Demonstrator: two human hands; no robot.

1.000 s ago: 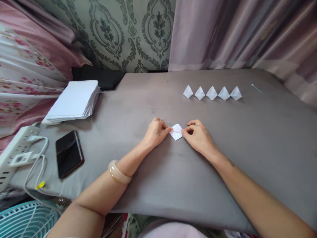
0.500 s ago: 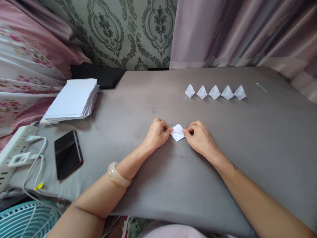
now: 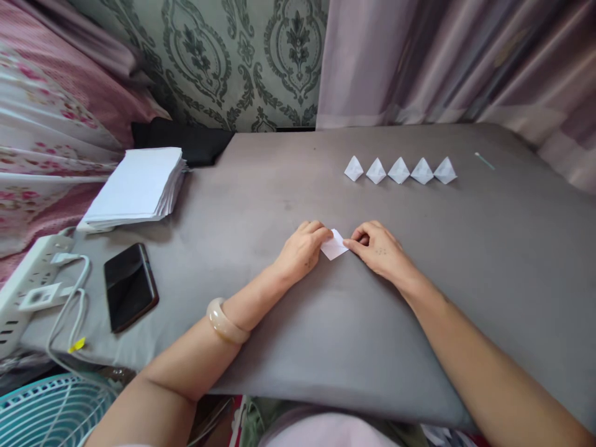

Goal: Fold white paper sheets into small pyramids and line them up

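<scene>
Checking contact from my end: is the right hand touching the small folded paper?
Touching. The head view shows the tip of a right hand digit on the right corner of the small folded paper, with no gap.

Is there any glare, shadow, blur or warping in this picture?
In the head view, a soft shadow lies beside the paper stack; in the head view, the bangle shows a bright highlight; in the head view, the table looks bowed at its edges, probably lens distortion, and detail on the folded paper is hard to make out.
</scene>
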